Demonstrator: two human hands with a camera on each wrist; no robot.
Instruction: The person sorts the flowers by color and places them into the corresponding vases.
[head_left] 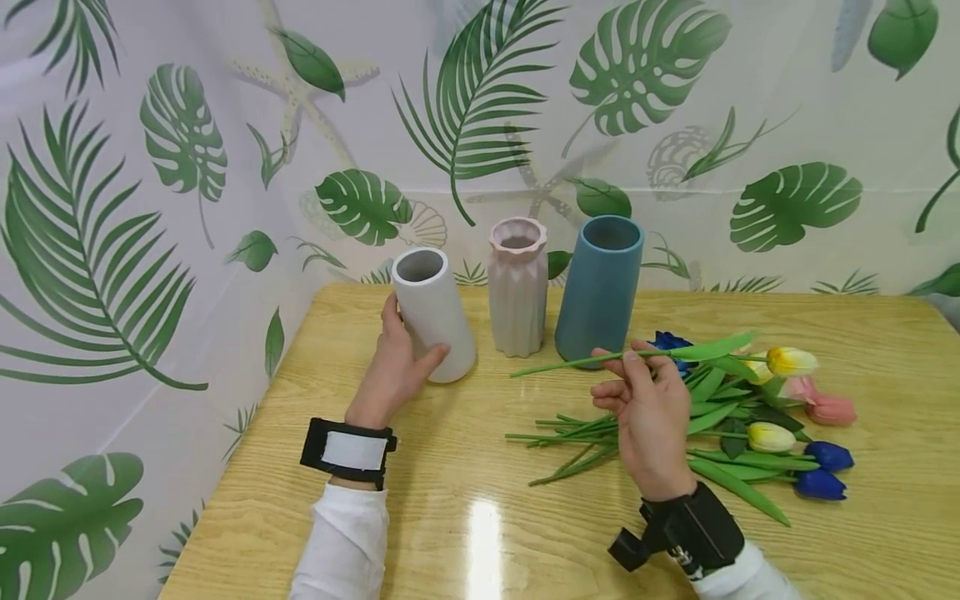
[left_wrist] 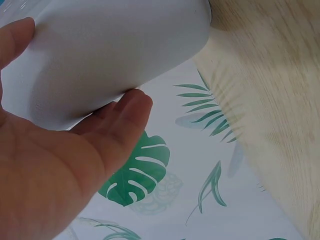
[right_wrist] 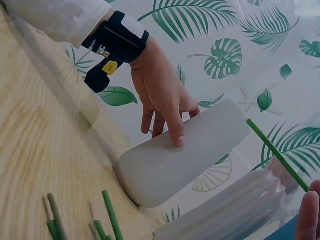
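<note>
My left hand (head_left: 397,362) holds the white vase (head_left: 438,321) by its lower side, thumb across the front and fingers around the back. In the left wrist view the thumb and fingers lie on the smooth wall of the vase (left_wrist: 125,45). My right hand (head_left: 651,417) pinches the green stem of a yellow tulip (head_left: 791,361) between thumb and fingers. The stem lies level above the table, its cut end pointing left and its bloom to the right. In the right wrist view that stem (right_wrist: 277,154) crosses in front of the vases.
A pink pleated vase (head_left: 517,292) and a blue vase (head_left: 600,292) stand right of the white one. Below my right hand, several tulips with blue, pink and yellow blooms (head_left: 771,437) lie on the wooden table (head_left: 420,533). A leaf-printed sheet (head_left: 525,108) hangs behind.
</note>
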